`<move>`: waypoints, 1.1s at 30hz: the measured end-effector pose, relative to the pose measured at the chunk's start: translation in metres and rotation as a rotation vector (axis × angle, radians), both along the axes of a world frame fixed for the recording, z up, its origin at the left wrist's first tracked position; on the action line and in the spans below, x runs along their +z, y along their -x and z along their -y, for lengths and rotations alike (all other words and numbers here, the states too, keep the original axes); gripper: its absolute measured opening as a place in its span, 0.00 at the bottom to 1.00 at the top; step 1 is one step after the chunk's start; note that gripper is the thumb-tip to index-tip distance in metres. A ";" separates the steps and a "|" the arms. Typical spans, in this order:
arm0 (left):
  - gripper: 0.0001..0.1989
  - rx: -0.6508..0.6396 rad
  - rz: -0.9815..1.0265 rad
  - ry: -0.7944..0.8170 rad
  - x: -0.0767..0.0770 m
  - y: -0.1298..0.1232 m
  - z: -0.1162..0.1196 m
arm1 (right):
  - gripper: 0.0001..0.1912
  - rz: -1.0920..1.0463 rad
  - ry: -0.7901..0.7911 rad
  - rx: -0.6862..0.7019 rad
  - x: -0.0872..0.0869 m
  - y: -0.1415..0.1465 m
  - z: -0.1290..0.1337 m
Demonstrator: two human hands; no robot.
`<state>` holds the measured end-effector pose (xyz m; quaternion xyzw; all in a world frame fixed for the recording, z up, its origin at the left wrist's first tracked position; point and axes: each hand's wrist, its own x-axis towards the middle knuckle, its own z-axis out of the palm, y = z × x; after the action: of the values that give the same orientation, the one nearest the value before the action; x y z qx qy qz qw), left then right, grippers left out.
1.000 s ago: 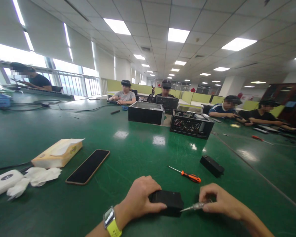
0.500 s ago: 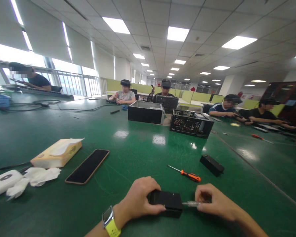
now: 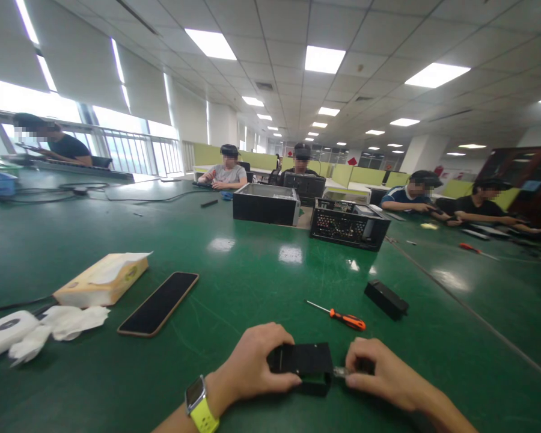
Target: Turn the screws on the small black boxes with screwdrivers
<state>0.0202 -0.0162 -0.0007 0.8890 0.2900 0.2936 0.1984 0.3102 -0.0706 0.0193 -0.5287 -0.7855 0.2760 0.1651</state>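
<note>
One black box [image 3: 307,359] is sitting gripped between my part-open left fingers [image 3: 285,381], likely bracing it against the slim tool [image 3: 339,372] my nearly closed right fingers [image 3: 360,382] are pinching.

A black box-shaped part [image 3: 304,361] lies on the green tabletop [image 3: 234,258], clasped in the left hand [image 3: 262,361].

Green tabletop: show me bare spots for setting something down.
Bare: tabletop between smartphone and orange screwdriver, up to the computer cases; below the smartphone, left of the smartwatch. Crowded: left side, around the tissue pack and crumpled tissues; near side, around held black box, left hand and right hand.
</note>
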 end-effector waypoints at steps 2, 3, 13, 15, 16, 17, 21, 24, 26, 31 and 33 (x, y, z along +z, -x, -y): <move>0.18 -0.007 0.045 0.006 0.000 0.000 0.000 | 0.11 0.010 -0.033 0.010 -0.002 0.003 -0.001; 0.18 -0.010 0.067 0.007 0.000 0.000 0.000 | 0.11 0.007 -0.035 0.014 -0.002 0.003 -0.001; 0.15 -0.049 0.055 0.037 0.003 0.001 0.003 | 0.12 0.073 -0.057 -0.131 -0.015 -0.034 -0.017; 0.16 -0.043 0.033 0.065 0.002 0.001 0.003 | 0.11 0.126 -0.069 -0.142 -0.019 -0.033 -0.019; 0.17 -0.037 0.020 0.084 0.002 0.001 0.003 | 0.10 0.144 -0.080 -0.145 -0.020 -0.031 -0.019; 0.18 -0.029 0.007 0.104 0.001 0.002 0.003 | 0.10 0.151 -0.099 -0.148 -0.020 -0.028 -0.018; 0.20 -0.003 -0.016 0.151 0.001 0.002 0.004 | 0.15 0.070 -0.203 -0.164 -0.015 -0.010 -0.011; 0.18 0.015 -0.012 0.146 0.001 0.001 0.004 | 0.21 -0.045 -0.239 -0.108 -0.014 0.006 -0.003; 0.17 0.023 -0.017 0.140 0.001 0.001 0.005 | 0.28 -0.097 -0.243 -0.051 -0.017 0.017 0.002; 0.21 -0.002 -0.016 0.135 0.001 0.000 0.005 | 0.29 -0.098 -0.250 0.012 -0.025 0.032 0.008; 0.24 -0.010 0.020 0.118 0.001 0.000 0.004 | 0.25 -0.090 -0.260 0.022 -0.026 0.033 0.008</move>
<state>0.0198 -0.0204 0.0002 0.8743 0.3003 0.2837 0.2549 0.2770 -0.0785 -0.0063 -0.4815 -0.8121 0.1971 0.2642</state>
